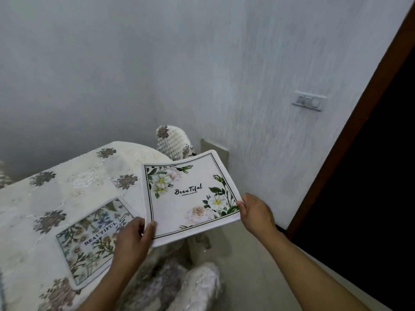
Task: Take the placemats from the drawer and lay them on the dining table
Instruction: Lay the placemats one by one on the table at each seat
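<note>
I hold a white placemat (190,196) with white flowers and the word "Beautiful" in the air, past the right edge of the dining table (74,178). My left hand (134,241) pinches its near left corner and my right hand (256,212) grips its near right corner. A second placemat (94,241), covered in a green and blue flower print, lies flat on the table's near right part, partly hidden by my left hand.
The table carries a cream cloth with dark flower patches. A chair (173,142) with a knitted cover stands behind the held mat. Another chair (197,286) wrapped in plastic is below my arms. A dark doorway (363,176) is at the right.
</note>
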`<state>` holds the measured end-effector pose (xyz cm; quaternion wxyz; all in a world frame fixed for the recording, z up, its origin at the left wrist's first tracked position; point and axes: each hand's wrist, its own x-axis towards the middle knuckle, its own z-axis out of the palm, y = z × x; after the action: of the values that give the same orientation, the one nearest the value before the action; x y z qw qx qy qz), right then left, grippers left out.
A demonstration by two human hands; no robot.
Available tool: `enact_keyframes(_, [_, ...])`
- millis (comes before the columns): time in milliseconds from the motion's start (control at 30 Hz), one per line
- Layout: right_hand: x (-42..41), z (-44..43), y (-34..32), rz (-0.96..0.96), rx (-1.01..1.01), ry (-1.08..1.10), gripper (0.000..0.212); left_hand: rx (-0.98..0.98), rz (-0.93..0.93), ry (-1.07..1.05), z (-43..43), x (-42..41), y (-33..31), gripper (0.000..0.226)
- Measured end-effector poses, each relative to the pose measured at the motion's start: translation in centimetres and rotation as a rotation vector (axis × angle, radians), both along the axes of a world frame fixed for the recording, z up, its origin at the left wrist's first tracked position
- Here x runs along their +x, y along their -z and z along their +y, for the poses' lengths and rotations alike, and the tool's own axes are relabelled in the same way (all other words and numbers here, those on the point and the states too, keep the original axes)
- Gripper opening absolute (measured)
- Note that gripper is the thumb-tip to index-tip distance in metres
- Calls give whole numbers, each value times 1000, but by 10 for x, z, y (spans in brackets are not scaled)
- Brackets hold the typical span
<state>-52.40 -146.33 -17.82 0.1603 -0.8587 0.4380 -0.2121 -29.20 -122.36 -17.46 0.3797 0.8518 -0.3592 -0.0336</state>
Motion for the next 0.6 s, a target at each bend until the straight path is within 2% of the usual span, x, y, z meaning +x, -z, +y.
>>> enact_keyframes(167, [-26,-84,17,-31,32,-13,22,43,-32,-9,-84,-28,5,39])
enact_keyframes(433, [-45,-252,11,-25,-13,-208,27,57,9,-231,-210,-100,-5,36])
enact_keyframes(600, [-32,-316,-1,-28,-43,-306,23,53,25,-310,-261,-119,-27,33])
